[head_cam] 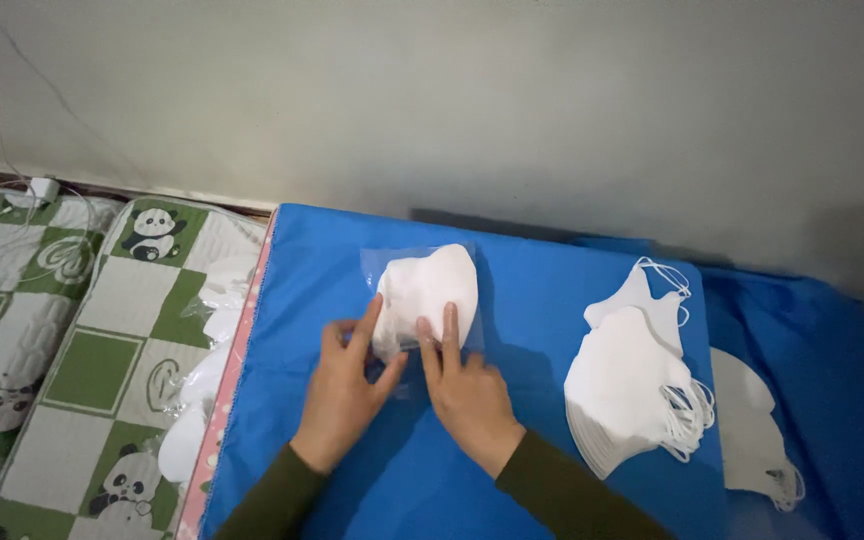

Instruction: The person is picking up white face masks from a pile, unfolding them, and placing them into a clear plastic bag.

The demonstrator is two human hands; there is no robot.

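Left hand (344, 388) and right hand (467, 385) both lie open, fingers flat, pressing the near edge of a clear plastic bag (422, 295) holding a folded white mask (427, 293). Bag sits mid-way across the blue cloth (522, 300), near its far edge. Best to keep the fingers spread and push evenly, so the film stays flat. Mask's long axis runs roughly near-to-far, tilted slightly right; rounded end points away. Stack of loose masks (632, 400) lies well apart, right.

Both hands press a bagged white mask flat on the blue cloth.

Left hand (340, 385) and right hand (465, 385) rest fingers on the clear-bagged mask (427, 290); a stack of loose masks (627, 395) lies well apart on the blue cloth (532, 290).
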